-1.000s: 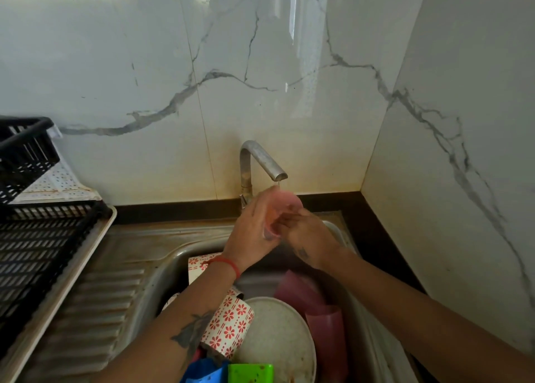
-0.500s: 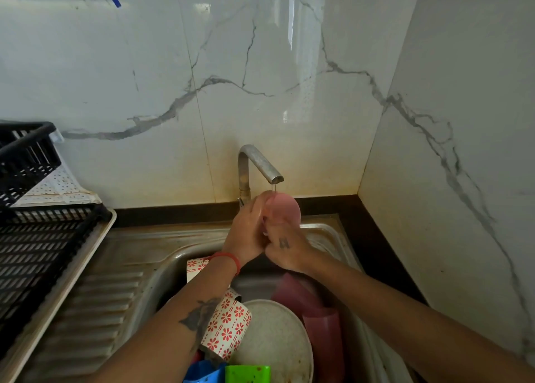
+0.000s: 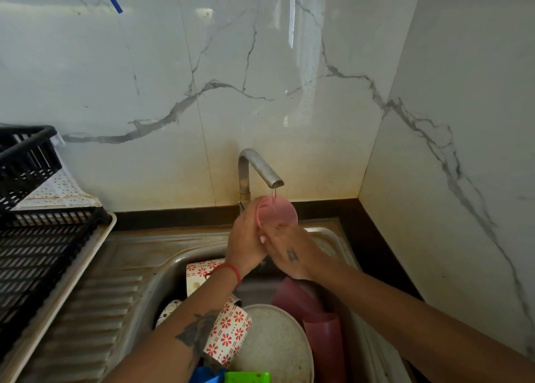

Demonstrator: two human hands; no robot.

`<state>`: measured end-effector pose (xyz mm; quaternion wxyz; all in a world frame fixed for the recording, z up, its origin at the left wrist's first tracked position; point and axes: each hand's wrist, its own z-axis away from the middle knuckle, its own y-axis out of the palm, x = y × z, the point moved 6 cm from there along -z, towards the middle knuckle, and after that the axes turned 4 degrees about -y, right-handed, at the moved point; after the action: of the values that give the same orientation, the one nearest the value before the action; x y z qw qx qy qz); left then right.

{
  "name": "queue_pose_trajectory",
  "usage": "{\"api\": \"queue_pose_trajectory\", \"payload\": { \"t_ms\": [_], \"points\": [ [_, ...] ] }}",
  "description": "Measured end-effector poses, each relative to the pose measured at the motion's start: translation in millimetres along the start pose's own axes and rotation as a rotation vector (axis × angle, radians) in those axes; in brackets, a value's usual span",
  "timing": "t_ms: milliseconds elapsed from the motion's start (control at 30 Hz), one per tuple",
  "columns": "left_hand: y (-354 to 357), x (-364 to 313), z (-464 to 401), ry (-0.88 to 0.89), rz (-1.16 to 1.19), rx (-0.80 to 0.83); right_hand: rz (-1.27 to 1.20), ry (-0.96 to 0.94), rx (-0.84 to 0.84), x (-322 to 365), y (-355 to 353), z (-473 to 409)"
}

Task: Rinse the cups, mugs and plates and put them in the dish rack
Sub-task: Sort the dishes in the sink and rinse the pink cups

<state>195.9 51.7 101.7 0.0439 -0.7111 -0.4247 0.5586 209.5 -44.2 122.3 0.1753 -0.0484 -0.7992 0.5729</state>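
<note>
A: Where is the pink cup now, and how do you hold it?

B: You hold it under the tap, above the far edge of the sink. Your left hand wraps its side, and your right hand pinches the lower rim, so both are closed on it.

A: How will it handle?

B: It looks like thin plastic, so I judge it light and not fragile, but wet and slippery. Keep the grip around the wall, not on the rim only.

A: And after?

B: The dish rack stands at the left end of the bench. The patterned mug, the plate and the darker cups wait in the sink.
</note>
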Motion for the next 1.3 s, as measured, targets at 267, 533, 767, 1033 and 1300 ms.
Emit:
{"api": "queue_pose_trajectory", "payload": {
  "t_ms": [267,533,767,1033,1300],
  "points": [
    [-1.9,0.5,5.7,-0.041,0.109,-0.013,-0.02,0.146,-0.093,1.7,-3.3,-9.2],
    [-5.2,9.8,6.1,0.009,0.005,0.174,0.366,-0.182,0.268,-18.0,4.4,12.6],
    [-1.5,7.6,10.9,-0.022,0.075,-0.055,0.239,-0.078,0.05,8.7,-1.1,5.4],
    [3.8,7.0,13.5,-0.007,0.086,-0.01,-0.207,0.183,0.029,-0.2,-0.8,-0.2],
    [-7.3,8.1,10.0,-0.015,0.048,0.185,0.496,-0.154,0.255,-5.0,-1.1,18.0]
  ]
}}
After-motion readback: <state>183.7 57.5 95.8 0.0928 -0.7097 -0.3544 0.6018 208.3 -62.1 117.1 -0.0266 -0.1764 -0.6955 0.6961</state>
